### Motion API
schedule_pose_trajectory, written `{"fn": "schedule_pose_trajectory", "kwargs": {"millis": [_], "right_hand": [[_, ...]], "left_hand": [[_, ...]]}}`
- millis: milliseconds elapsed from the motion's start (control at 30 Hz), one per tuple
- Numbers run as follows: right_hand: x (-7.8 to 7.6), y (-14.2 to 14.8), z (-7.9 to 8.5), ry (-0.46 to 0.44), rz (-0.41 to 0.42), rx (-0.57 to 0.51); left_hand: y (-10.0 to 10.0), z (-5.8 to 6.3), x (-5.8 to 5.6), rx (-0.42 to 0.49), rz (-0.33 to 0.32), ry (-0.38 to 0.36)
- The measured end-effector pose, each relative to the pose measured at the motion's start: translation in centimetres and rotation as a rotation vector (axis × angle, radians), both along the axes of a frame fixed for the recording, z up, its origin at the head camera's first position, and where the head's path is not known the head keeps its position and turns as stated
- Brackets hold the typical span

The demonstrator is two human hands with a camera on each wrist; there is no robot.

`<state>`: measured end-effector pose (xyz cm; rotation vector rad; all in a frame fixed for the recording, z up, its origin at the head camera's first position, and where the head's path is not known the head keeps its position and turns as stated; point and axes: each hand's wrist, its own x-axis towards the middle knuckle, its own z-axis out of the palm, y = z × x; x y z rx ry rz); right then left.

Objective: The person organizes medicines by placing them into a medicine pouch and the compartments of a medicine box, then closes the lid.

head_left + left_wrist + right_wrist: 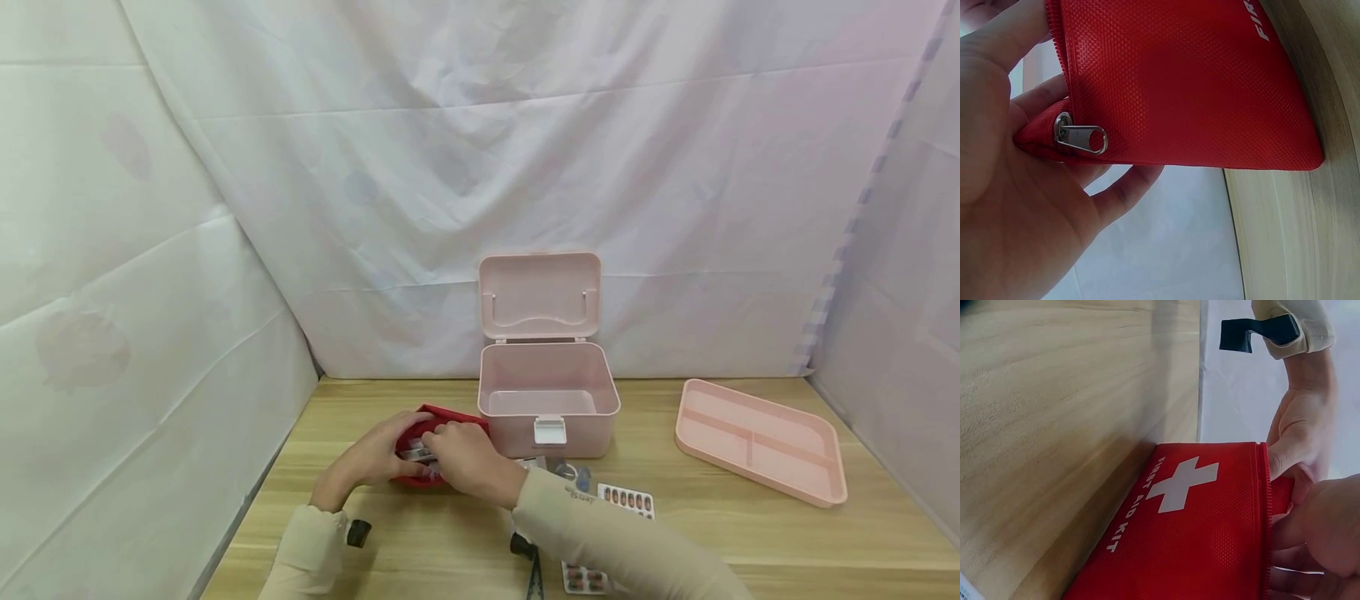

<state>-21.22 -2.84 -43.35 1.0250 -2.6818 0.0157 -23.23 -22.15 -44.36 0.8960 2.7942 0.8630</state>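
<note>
A red zip-up first aid pouch (1204, 525) with a white cross stands on the table, its zipped mouth unfastened. At its left end my left hand (372, 454) grips it, thumb on one side and fingers round the back, beside the metal zip pull (1085, 139). Over the mouth is my right hand (467, 457), its fingers reaching inside. Pale flat packets (417, 452) show in the mouth between the hands. The pouch hides the right fingertips, so I cannot tell whether they hold anything.
Right behind the pouch stands a pink box (547, 427), lid up. A pink divided tray (757, 450) lies at the right. Capsule blister packs (627, 498), dark tweezers (536, 579) and small clear items (582, 478) lie near the right forearm, which partly covers them.
</note>
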Motion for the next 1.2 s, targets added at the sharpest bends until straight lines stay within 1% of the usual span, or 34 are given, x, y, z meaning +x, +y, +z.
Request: {"fn": "schedule_pose_trajectory", "kwargs": {"millis": [100,200,433,667,833,933,1067,1133,1200], "right_hand": [[0.0,-0.2,0.0,-0.039,-0.018,-0.018],[0.1,-0.4,-0.1,-0.059,-0.044,-0.023],[0.2,-0.9,-0.3,-0.075,-0.109,0.031],[0.0,-1.2,-0.6,-0.078,-0.106,0.041],[0.0,-1.3,-1.0,-0.056,-0.126,0.065],[0.1,-1.3,-1.1,-0.032,-0.123,0.091],[0.2,-1.0,-0.6,0.012,-0.100,0.136],[0.2,-0.7,-0.2,0.015,-0.081,0.143],[0.3,-0.3,0.3,0.006,-0.058,0.119]], "left_hand": [[0.0,0.0,0.0,0.005,0.003,-0.011],[0.0,0.0,0.1,0.010,0.002,-0.012],[0.0,0.0,0.1,0.016,-0.004,-0.008],[0.1,0.2,0.2,0.006,-0.006,-0.006],[0.3,0.2,0.3,-0.013,-0.005,0.005],[0.3,0.2,0.3,-0.025,-0.001,0.014],[0.3,0.3,0.3,-0.024,0.001,0.018],[0.3,0.3,0.3,-0.018,0.002,0.016],[0.2,0.3,0.2,-0.013,0.003,0.018]]}}
